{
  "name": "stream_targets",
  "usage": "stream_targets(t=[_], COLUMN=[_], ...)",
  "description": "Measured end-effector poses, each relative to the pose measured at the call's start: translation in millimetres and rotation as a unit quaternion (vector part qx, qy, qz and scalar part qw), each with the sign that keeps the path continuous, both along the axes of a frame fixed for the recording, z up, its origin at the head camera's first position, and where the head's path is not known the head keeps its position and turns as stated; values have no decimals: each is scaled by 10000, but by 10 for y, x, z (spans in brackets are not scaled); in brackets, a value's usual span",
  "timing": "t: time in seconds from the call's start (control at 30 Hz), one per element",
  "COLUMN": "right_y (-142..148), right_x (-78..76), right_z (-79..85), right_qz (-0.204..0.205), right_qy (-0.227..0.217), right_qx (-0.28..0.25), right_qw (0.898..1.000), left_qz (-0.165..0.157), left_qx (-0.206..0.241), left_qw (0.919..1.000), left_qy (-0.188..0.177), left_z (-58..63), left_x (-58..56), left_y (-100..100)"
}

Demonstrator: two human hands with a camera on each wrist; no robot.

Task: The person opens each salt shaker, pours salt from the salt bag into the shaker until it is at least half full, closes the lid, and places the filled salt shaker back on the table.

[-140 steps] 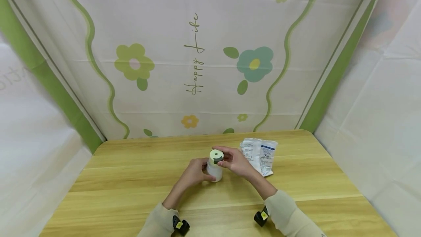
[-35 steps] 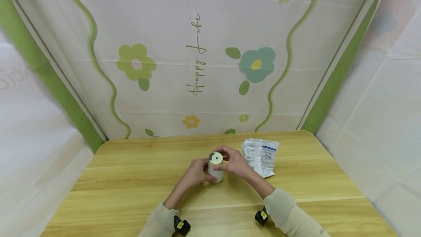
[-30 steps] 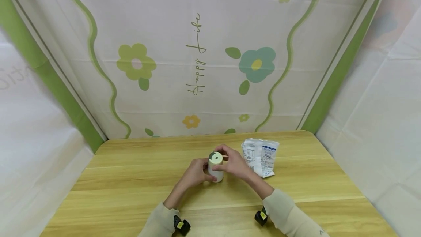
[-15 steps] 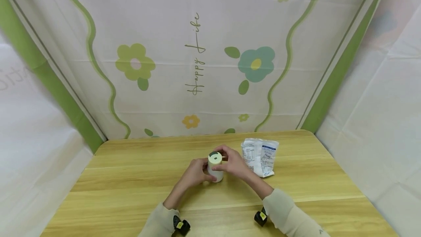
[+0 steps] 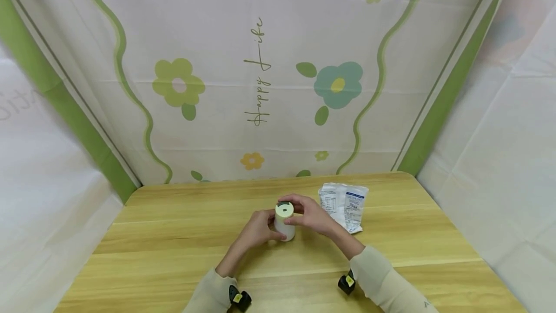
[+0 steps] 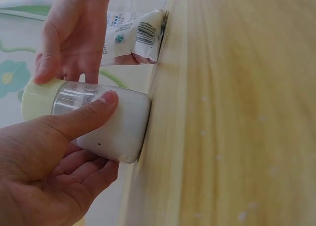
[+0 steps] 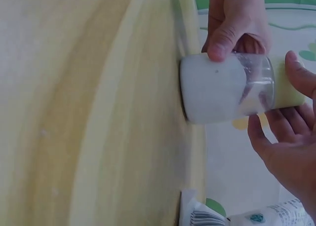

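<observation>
A clear seasoning jar (image 5: 284, 232) stands upright on the table, filled well over halfway with something white and fine. My left hand (image 5: 256, 228) grips its body low down, thumb along the near side, as the left wrist view also shows the jar (image 6: 121, 125). On top is a pale yellow-green lid (image 5: 284, 211) with a dark green piece (image 5: 284, 203) at its far edge. My right hand (image 5: 310, 215) holds this lid between thumb and fingers. In the right wrist view the lid (image 7: 284, 88) sits on the jar, partly hidden by that hand.
A crumpled white printed pouch (image 5: 353, 209) lies just right of my right hand; its barcode shows in the left wrist view. White specks (image 6: 242, 216) dot the wooden table (image 5: 173, 235). A patterned cloth (image 5: 278, 86) hangs behind the table's back edge.
The lid has turned: its dark green piece went from the near side to the left, then to the far side. My right fingers shifted slightly around it. The left hand stays on the jar.
</observation>
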State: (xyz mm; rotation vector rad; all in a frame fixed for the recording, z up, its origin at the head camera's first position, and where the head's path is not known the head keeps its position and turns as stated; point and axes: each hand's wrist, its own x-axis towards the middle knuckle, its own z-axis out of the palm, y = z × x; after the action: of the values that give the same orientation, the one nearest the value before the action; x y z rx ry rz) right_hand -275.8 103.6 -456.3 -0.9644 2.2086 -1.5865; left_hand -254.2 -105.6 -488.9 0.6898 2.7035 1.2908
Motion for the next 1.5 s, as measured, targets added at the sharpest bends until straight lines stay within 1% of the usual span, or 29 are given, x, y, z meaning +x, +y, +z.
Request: stream_targets(t=[0.1,0.17,0.27,0.33,0.5,0.57,0.6,0.67,0.83,0.93,1.0,1.17,1.23,1.33,1.5], right_y=[-41,-68,-93,-92,-22,2,8,3,-52,-73,-67,-5,8,-3,-88], right_x=[18,41,65,64,-2,-31,-39,-46,-19,0,4,-32,-45,-37,32], right_z=[-28,-42,-41,-31,-16,-20,-19,-21,-28,-37,-40,-56,-57,-57,-67], right_qz=[-391,-661,-867,-722,110,299,337,276,-269,-374,-234,336,398,168,-586], right_qy=[117,97,77,101,9,-115,-138,-109,-2,-26,11,-115,-144,46,268], right_qx=[-20,-87,-127,-161,-251,-257,-261,-217,-91,-83,-80,-28,12,50,170], right_qw=[9992,9977,9961,9972,9996,9992,9990,9993,9996,9993,9997,9994,9991,9998,9978], left_qz=[-5,-26,-26,-38,-42,-20,-6,11,-20,-39,-37,-28,-32,-33,-23], left_qx=[-10,-12,-8,16,-21,-66,-82,-90,-36,-16,-23,-51,-34,4,27], left_qw=[10000,10000,9999,9999,9999,10000,10000,10000,10000,10000,10000,10000,10000,10000,10000], left_qy=[44,88,121,139,98,62,47,35,65,83,68,-37,-40,-14,9], left_z=[14,24,32,36,37,32,31,27,19,12,6,-4,-3,2,11], left_x=[-1,0,-5,-8,-6,-5,-4,-7,-7,-1,3,13,17,17,8], left_y=[-4,-7,-10,-10,3,8,9,10,6,1,-1,2,3,2,2])
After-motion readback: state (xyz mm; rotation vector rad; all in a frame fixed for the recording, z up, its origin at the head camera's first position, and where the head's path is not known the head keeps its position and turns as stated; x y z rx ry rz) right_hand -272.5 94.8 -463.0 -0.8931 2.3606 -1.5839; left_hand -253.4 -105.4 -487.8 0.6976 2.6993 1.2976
